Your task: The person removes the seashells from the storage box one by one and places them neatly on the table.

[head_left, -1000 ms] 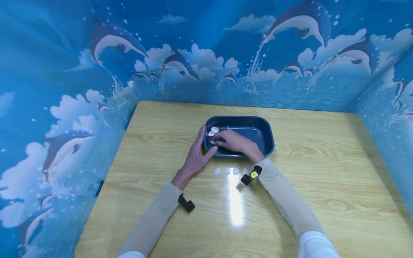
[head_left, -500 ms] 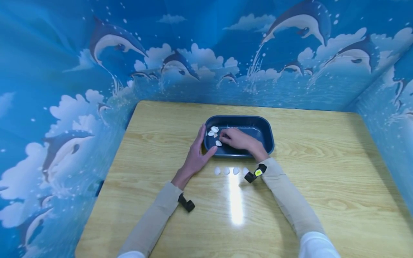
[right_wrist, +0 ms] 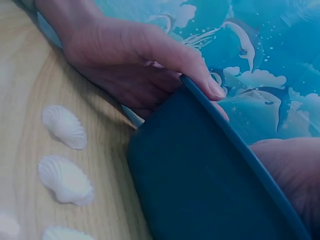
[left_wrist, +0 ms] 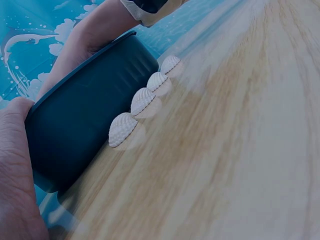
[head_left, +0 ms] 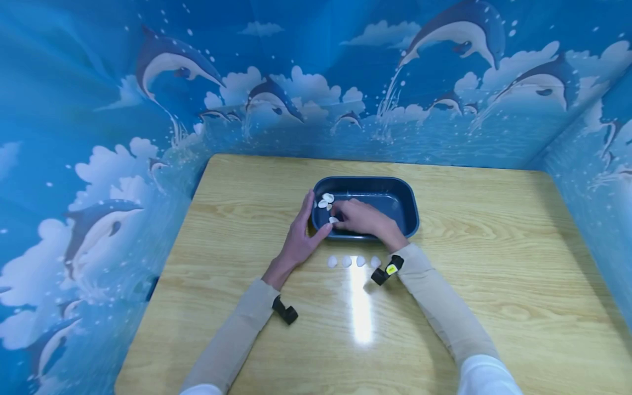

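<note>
The dark blue tub [head_left: 390, 233] stands near the back of the wooden table. At its left end my left hand [head_left: 298, 238] holds it, fingers along the outer wall and thumb over the front rim. Inside the tub, my right hand [head_left: 364, 217] pinches a white seashell [head_left: 333, 220] with curled fingers and thumb; the fingertips partly hide it. Several more seashells [head_left: 328, 197] lie in the tub's left end. On the table in front of it, several ribbed white seashells [left_wrist: 123, 131] form a row. The right wrist view shows the left thumb [right_wrist: 200, 75] across the rim.
Blue dolphin-printed sheeting [head_left: 306, 104] rises behind and beside the wooden table [head_left: 247, 214]. A bright light reflection [head_left: 361, 312] falls on the tabletop in front of the shell row. Each wrist carries a small black camera [head_left: 285, 311].
My right hand drew a seashell rightwards in the tub, let go of it, and has come back left and down onto it. My left hand keeps its place on the tub.
</note>
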### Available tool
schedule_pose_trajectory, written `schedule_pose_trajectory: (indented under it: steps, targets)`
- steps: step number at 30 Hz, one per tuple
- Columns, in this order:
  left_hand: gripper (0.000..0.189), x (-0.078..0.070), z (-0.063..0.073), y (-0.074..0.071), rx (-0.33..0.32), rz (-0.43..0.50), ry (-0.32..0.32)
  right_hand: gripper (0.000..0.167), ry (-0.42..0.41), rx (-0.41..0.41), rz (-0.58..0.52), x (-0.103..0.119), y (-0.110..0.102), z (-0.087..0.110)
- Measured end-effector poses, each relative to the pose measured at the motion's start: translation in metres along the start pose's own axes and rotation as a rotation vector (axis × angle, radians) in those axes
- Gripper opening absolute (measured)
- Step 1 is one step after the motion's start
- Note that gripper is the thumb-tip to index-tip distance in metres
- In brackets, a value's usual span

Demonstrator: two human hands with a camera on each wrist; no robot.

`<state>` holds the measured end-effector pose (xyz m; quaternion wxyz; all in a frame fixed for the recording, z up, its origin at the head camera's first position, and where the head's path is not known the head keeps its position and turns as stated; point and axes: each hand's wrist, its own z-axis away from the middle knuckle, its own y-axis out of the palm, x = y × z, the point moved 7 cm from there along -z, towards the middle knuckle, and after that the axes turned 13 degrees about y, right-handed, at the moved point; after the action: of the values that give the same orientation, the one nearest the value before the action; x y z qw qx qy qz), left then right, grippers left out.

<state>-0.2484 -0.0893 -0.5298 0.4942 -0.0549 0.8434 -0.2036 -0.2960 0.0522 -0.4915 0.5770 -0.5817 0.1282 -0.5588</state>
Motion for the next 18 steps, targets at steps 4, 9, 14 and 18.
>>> schedule_pose_trajectory:
  steps: [4, 9, 14, 18]
  targets:
    - [0.091, 0.001, 0.000, 0.000, -0.001, -0.001, -0.002, 0.019, -0.013, -0.014, 0.004, 0.003, 0.000, 0.002]
    - [0.091, 0.001, 0.001, 0.000, 0.005, -0.004, -0.010, 0.017, -0.007, -0.024, -0.019, 0.002, -0.003, 0.003]
    - [0.091, -0.001, 0.000, 0.000, 0.006, -0.005, -0.018, 0.024, 0.069, -0.028, -0.021, -0.007, -0.007, 0.004]
    - [0.091, -0.002, 0.000, 0.000, 0.003, -0.001, -0.021, 0.028, 0.130, -0.026, 0.014, -0.014, -0.010, 0.008]
